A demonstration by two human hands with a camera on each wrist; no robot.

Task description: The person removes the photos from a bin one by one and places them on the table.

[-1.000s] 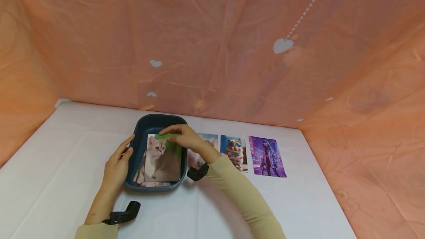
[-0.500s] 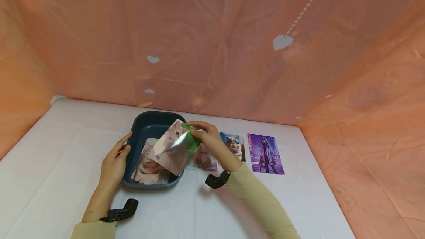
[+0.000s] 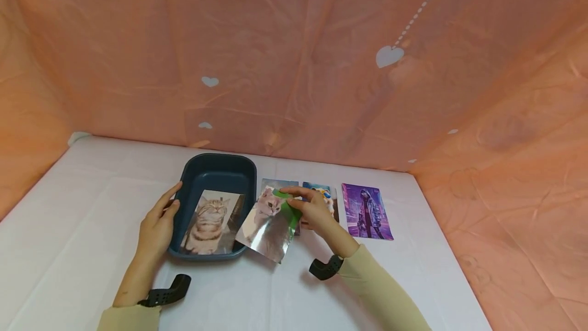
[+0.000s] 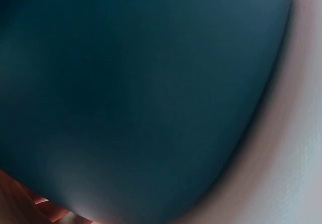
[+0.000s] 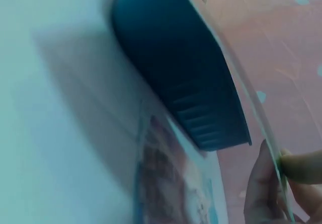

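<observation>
Fingers (image 3: 296, 191) on card (image 3: 268, 226), likely hamster-card (image 3: 329, 197) behind.

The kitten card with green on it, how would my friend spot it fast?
Find the blue tray on the white table. At the tray's right edge, the right hand pinches the kitten card. The other cards rest in the tray or on the table; only this one is held up, with bright green behind the kitten.

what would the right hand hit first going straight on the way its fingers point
Past the held card, probably the tray at its right rim, though depth is unclear and the right hand may pass above.
</observation>
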